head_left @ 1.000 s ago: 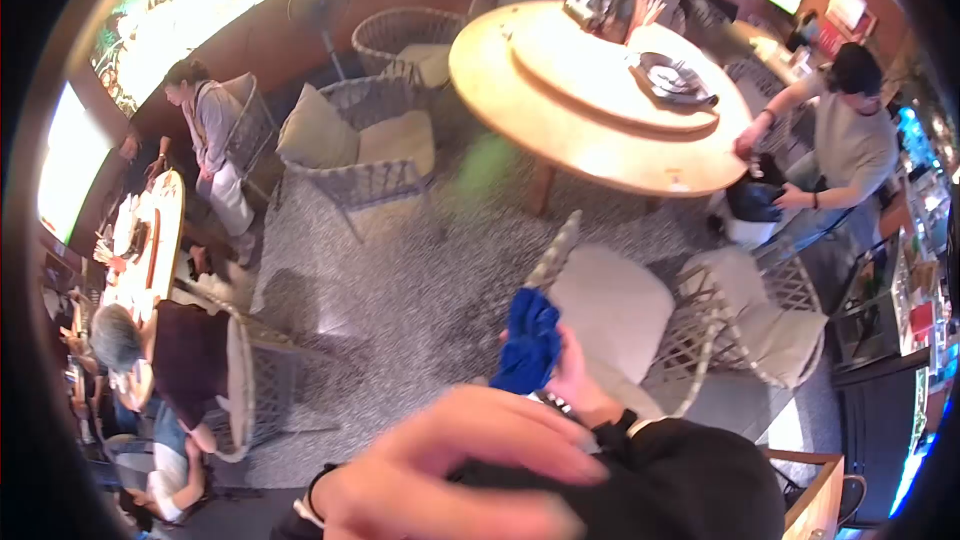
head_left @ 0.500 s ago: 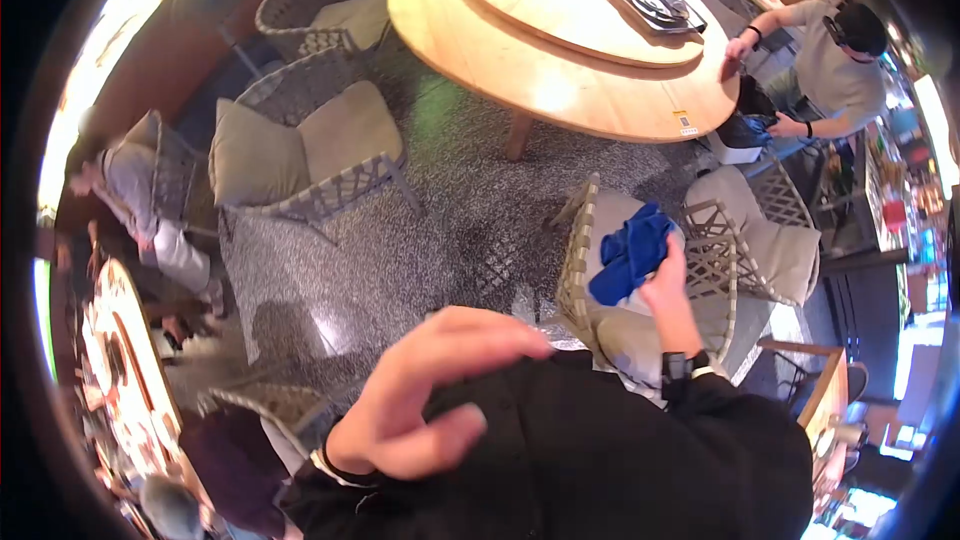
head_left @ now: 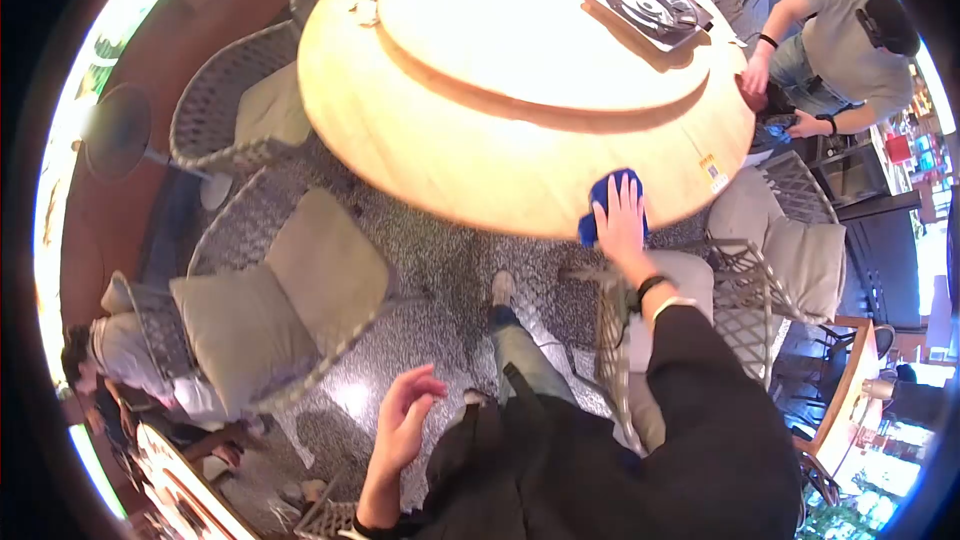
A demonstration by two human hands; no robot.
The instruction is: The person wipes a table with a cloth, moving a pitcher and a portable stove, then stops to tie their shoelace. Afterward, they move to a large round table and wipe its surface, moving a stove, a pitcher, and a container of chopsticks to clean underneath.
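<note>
My right hand point(head_left: 622, 222) lies over a bunched blue cloth point(head_left: 612, 190) at the near edge of the round wooden table point(head_left: 450, 168). Its fingers stretch across the cloth and press it against the wood. Part of the cloth hangs at the table's rim. My left hand point(head_left: 405, 420) is in the air in front of my body, with loosely curled fingers, thumb apart, and nothing in it. A small yellow and white sticker point(head_left: 712, 172) is on the tabletop, to the right of the cloth.
A raised round turntable point(head_left: 520, 70) sits on the table, with a black and silver burner point(head_left: 650, 5) on it. Woven chairs with cushions point(head_left: 245, 330) stand at left; another chair point(head_left: 680, 310) is close by my right arm. A co-worker point(head_left: 850, 50) bends at the table's right side.
I have come closer to the table. My right hand has carried the blue cloth from over the chair onto the table edge. My left hand has lowered.
</note>
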